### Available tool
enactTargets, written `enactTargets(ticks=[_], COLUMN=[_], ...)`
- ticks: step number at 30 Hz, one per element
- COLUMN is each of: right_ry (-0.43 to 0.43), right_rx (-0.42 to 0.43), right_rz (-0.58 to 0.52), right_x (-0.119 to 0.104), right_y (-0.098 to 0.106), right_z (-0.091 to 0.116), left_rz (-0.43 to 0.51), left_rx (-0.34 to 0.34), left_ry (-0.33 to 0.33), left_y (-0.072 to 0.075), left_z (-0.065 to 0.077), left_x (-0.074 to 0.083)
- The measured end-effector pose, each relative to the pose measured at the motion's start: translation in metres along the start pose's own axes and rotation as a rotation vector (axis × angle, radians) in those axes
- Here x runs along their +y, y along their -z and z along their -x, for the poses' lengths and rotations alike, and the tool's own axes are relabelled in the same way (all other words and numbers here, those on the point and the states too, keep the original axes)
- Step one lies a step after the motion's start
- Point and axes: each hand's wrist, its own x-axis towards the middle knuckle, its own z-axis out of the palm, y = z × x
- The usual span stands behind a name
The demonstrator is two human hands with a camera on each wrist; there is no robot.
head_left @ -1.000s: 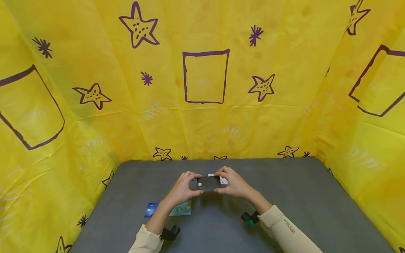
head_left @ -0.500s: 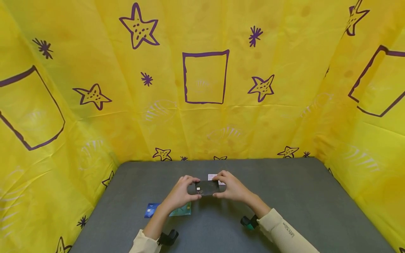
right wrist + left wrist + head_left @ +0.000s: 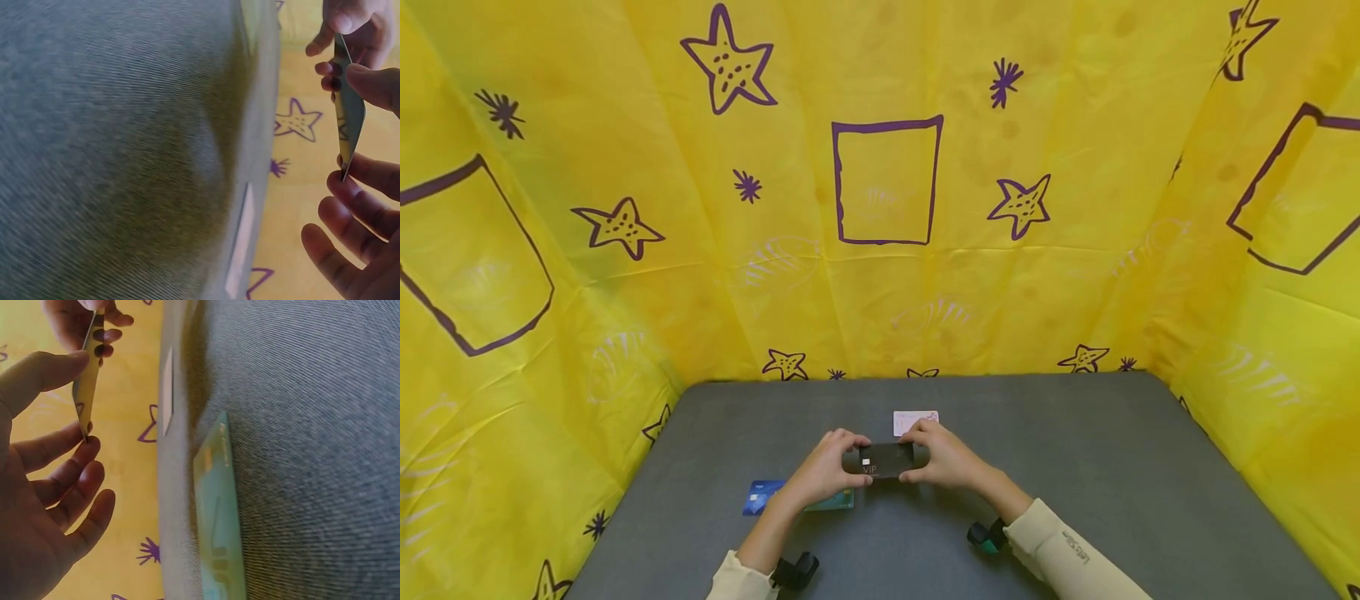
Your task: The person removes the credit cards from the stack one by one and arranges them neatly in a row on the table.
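A black bank card (image 3: 886,461) with "VIP" lettering and a small chip is held up above the table between both hands. My left hand (image 3: 829,472) pinches its left end between thumb and fingers, and my right hand (image 3: 951,457) pinches the right end the same way. Seen edge-on in the left wrist view, the card (image 3: 89,378) has a shiny back that reflects the fingers. Beyond the right fingertips a pale pink-white card (image 3: 913,422) lies flat. Under the left forearm are a blue card (image 3: 762,495) and a teal card (image 3: 835,501), both partly covered by the arm.
A grey cloth-covered table (image 3: 1075,475) stretches under the hands. Yellow fabric (image 3: 880,308) printed with purple stars hangs along its back and sides. Each wrist wears a black camera mount, the left mount (image 3: 795,571) and the right mount (image 3: 987,537).
Both hands have drawn the black card toward the body and slightly left, keeping their pinch. More of the pale pink-white card now shows. The left hand and forearm cover more of the teal card.
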Motion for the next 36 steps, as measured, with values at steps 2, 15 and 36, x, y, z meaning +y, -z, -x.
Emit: enactTargets(ticks=[2,15,36], right_ry=[-0.004,-0.010,-0.079], right_rx=[-0.013,-0.087,-0.145], right_rz=[0.006,0.026,0.110], right_x=[0.002,0.004,0.005], right_y=[-0.004,-0.022,-0.035], right_z=[0.000,-0.004,-0.005], left_rz=[-0.010,-0.121,-0.265], left_rx=[-0.014,-0.114,-0.141], left_ry=[-0.004,-0.026,-0.042], left_y=[-0.001,-0.005,-0.020], left_z=[0.000,0.004,0.001], left_x=[-0.002,-0.006,-0.011])
